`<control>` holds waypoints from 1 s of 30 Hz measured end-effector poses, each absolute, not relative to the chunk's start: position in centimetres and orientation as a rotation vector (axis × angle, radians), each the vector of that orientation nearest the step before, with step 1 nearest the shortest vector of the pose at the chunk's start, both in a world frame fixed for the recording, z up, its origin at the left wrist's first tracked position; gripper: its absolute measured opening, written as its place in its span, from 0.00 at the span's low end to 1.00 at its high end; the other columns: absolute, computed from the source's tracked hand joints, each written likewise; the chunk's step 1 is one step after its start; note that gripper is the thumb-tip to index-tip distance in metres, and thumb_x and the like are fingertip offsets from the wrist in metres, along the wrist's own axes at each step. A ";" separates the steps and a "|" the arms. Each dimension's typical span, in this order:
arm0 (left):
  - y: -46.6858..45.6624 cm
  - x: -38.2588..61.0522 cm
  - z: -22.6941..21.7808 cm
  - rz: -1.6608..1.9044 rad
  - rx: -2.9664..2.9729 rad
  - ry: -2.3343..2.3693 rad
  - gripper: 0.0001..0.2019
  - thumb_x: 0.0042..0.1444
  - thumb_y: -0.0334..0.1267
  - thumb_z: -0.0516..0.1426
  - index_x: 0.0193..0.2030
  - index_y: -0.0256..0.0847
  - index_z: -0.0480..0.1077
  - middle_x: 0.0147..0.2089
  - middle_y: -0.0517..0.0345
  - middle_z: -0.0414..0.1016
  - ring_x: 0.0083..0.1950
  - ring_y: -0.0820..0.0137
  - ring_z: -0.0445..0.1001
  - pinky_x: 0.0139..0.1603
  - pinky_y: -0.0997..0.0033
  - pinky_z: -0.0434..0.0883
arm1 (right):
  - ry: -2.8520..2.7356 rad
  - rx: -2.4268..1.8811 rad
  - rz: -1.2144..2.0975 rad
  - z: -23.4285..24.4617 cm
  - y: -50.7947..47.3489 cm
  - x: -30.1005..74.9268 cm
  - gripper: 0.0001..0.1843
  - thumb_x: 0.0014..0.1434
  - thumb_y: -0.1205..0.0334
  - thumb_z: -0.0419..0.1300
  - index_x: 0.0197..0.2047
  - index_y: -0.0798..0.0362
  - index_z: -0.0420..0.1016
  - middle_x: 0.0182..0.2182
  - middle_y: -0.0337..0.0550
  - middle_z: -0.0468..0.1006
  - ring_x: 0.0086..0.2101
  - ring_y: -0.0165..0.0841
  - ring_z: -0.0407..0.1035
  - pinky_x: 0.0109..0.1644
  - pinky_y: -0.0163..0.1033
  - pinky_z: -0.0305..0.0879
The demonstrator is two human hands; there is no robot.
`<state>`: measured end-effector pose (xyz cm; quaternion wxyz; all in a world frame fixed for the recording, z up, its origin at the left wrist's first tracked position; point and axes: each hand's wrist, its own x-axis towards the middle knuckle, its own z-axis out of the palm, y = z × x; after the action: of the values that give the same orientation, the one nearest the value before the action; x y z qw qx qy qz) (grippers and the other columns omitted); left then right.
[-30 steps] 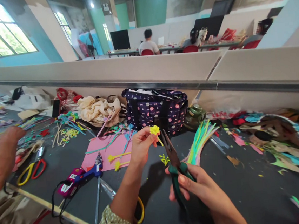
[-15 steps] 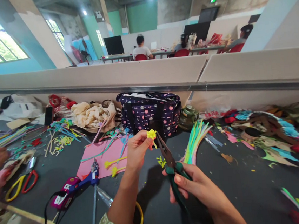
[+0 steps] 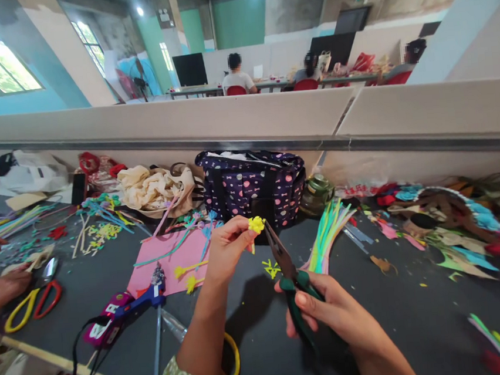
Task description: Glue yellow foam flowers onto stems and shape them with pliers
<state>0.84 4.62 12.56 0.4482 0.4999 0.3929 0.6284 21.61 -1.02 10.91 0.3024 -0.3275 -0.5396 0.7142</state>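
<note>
left hand (image 3: 226, 250): thumb and fingers pinched on 1 yellow flower (image 3: 256, 225), raised before 1 patterned bag (image 3: 254, 188) | right hand (image 3: 327, 305): wrapped round 1 pair of pliers (image 3: 285, 262), tips just beside flower, contact unclear | 1 pink sheet (image 3: 161, 254): 2 yellow-headed stems (image 3: 192, 268) | 1 glue gun (image 3: 145, 300) | co-worker: 2 hands (image 3: 14, 282) at left

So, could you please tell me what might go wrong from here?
The tips of the needle-nose pliers in the right hand are right beside the yellow flower and close to the left hand, so a slip might nip a finger or crush the flower. Scissors lie partly hidden by the left forearm; lowering that arm could knock them.
</note>
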 end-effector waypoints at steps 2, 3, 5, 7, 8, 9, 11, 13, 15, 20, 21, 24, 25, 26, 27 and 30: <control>4.6 0.8 12.6 1.542 1.203 0.970 0.07 0.47 0.39 0.66 0.27 0.39 0.77 0.28 0.58 0.70 0.23 0.77 0.65 0.23 0.76 0.64 | -1.434 -0.873 1.893 10.8 -1.0 21.6 0.28 0.58 0.42 0.61 0.47 0.60 0.70 0.16 0.31 0.64 0.25 0.36 0.75 0.27 0.33 0.62; 4.6 0.8 12.6 1.542 1.189 0.969 0.07 0.47 0.39 0.66 0.27 0.39 0.77 0.28 0.58 0.70 0.23 0.77 0.65 0.23 0.76 0.64 | -1.439 -0.880 1.884 10.8 -1.0 21.6 0.28 0.58 0.42 0.61 0.47 0.60 0.70 0.16 0.31 0.64 0.25 0.36 0.75 0.27 0.33 0.62; 4.6 0.8 12.5 1.544 1.185 0.972 0.07 0.46 0.39 0.66 0.27 0.39 0.76 0.29 0.58 0.70 0.23 0.77 0.65 0.23 0.76 0.63 | -1.456 -0.903 1.855 10.7 -1.0 21.6 0.27 0.58 0.41 0.61 0.47 0.59 0.70 0.16 0.32 0.66 0.23 0.34 0.73 0.26 0.33 0.60; 4.6 0.8 12.5 1.543 1.220 0.983 0.06 0.48 0.39 0.66 0.28 0.39 0.76 0.29 0.59 0.70 0.23 0.78 0.65 0.23 0.76 0.64 | -1.495 -0.937 1.811 10.7 -1.0 21.5 0.26 0.60 0.41 0.59 0.46 0.58 0.69 0.17 0.36 0.71 0.22 0.31 0.70 0.26 0.32 0.59; 4.6 0.8 12.4 1.543 1.246 0.992 0.05 0.49 0.38 0.65 0.28 0.39 0.76 0.29 0.59 0.70 0.23 0.78 0.65 0.23 0.76 0.64 | -1.525 -0.957 1.782 10.8 -1.0 21.5 0.26 0.60 0.41 0.58 0.46 0.58 0.69 0.19 0.38 0.74 0.21 0.29 0.67 0.26 0.32 0.59; 4.6 0.7 12.4 1.548 1.272 1.003 0.05 0.49 0.38 0.65 0.29 0.40 0.77 0.30 0.59 0.70 0.24 0.78 0.64 0.24 0.76 0.64 | -1.558 -0.975 1.748 10.9 -1.1 21.4 0.25 0.61 0.42 0.57 0.44 0.57 0.69 0.21 0.41 0.76 0.20 0.28 0.65 0.25 0.32 0.58; 4.5 0.7 12.4 1.564 1.317 1.020 0.03 0.50 0.37 0.64 0.29 0.40 0.77 0.31 0.59 0.69 0.25 0.77 0.64 0.24 0.77 0.64 | -1.622 -1.009 1.675 11.1 -1.1 21.3 0.23 0.62 0.42 0.56 0.42 0.57 0.69 0.23 0.44 0.79 0.19 0.27 0.62 0.24 0.32 0.58; 4.5 0.6 12.5 1.578 1.344 1.037 0.02 0.50 0.35 0.64 0.29 0.40 0.77 0.31 0.59 0.69 0.26 0.77 0.65 0.24 0.77 0.64 | -1.670 -1.050 1.602 11.2 -1.2 21.2 0.22 0.63 0.42 0.55 0.43 0.56 0.68 0.23 0.44 0.79 0.20 0.28 0.62 0.25 0.32 0.59; 4.4 0.6 12.7 1.591 1.346 1.055 0.02 0.49 0.35 0.64 0.28 0.40 0.77 0.32 0.58 0.70 0.27 0.76 0.66 0.24 0.77 0.64 | -1.711 -1.105 1.519 11.1 -1.3 21.1 0.21 0.63 0.43 0.54 0.43 0.55 0.68 0.23 0.43 0.79 0.21 0.29 0.63 0.26 0.33 0.59; 4.3 0.8 12.8 1.593 1.297 1.071 0.04 0.48 0.36 0.65 0.27 0.39 0.77 0.31 0.57 0.72 0.26 0.76 0.66 0.24 0.77 0.63 | -1.748 -1.244 1.356 10.3 -1.4 21.1 0.18 0.65 0.46 0.54 0.47 0.53 0.68 0.27 0.41 0.79 0.25 0.31 0.68 0.28 0.34 0.62; 4.4 0.8 12.7 1.584 1.284 1.069 0.04 0.48 0.36 0.65 0.28 0.39 0.77 0.31 0.58 0.72 0.25 0.77 0.65 0.23 0.77 0.63 | -1.743 -1.236 1.377 10.3 -1.4 21.1 0.19 0.64 0.46 0.54 0.49 0.52 0.67 0.28 0.42 0.79 0.25 0.32 0.69 0.28 0.34 0.62; 4.8 0.8 12.1 1.569 1.197 1.037 0.06 0.48 0.37 0.66 0.29 0.38 0.76 0.29 0.59 0.73 0.23 0.79 0.64 0.22 0.78 0.61 | -1.725 -1.151 1.457 10.7 -1.1 21.4 0.19 0.64 0.45 0.55 0.43 0.54 0.69 0.27 0.43 0.79 0.26 0.33 0.70 0.29 0.35 0.63; 5.0 0.8 11.9 1.574 1.148 1.015 0.06 0.47 0.38 0.66 0.29 0.38 0.76 0.28 0.59 0.73 0.22 0.80 0.63 0.22 0.78 0.60 | -1.716 -1.113 1.476 11.0 -1.1 21.5 0.19 0.64 0.45 0.55 0.39 0.54 0.70 0.25 0.43 0.78 0.27 0.33 0.71 0.30 0.35 0.64; 5.1 0.8 11.7 1.574 1.095 0.990 0.07 0.47 0.38 0.66 0.30 0.38 0.76 0.29 0.58 0.75 0.21 0.80 0.63 0.22 0.79 0.60 | -1.701 -1.074 1.502 11.2 -1.0 21.6 0.20 0.63 0.44 0.55 0.37 0.54 0.70 0.24 0.43 0.77 0.27 0.33 0.71 0.31 0.35 0.64; 5.3 0.8 11.5 1.581 1.046 0.961 0.08 0.46 0.39 0.67 0.31 0.37 0.76 0.29 0.58 0.76 0.21 0.81 0.63 0.21 0.79 0.60 | -1.676 -1.033 1.543 11.4 -1.0 21.7 0.20 0.63 0.44 0.56 0.37 0.55 0.70 0.22 0.42 0.75 0.27 0.33 0.71 0.32 0.36 0.64; 5.6 0.9 11.3 1.568 0.947 0.871 0.09 0.46 0.39 0.67 0.32 0.37 0.75 0.30 0.56 0.77 0.21 0.81 0.64 0.20 0.80 0.60 | -1.555 -0.921 1.723 11.6 -1.0 21.7 0.22 0.62 0.45 0.58 0.45 0.57 0.69 0.20 0.38 0.73 0.24 0.32 0.71 0.31 0.35 0.63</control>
<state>0.94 5.56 11.32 0.5283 0.3963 0.3647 0.6564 21.67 -1.04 11.60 0.3168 -0.3498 -0.5907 0.6544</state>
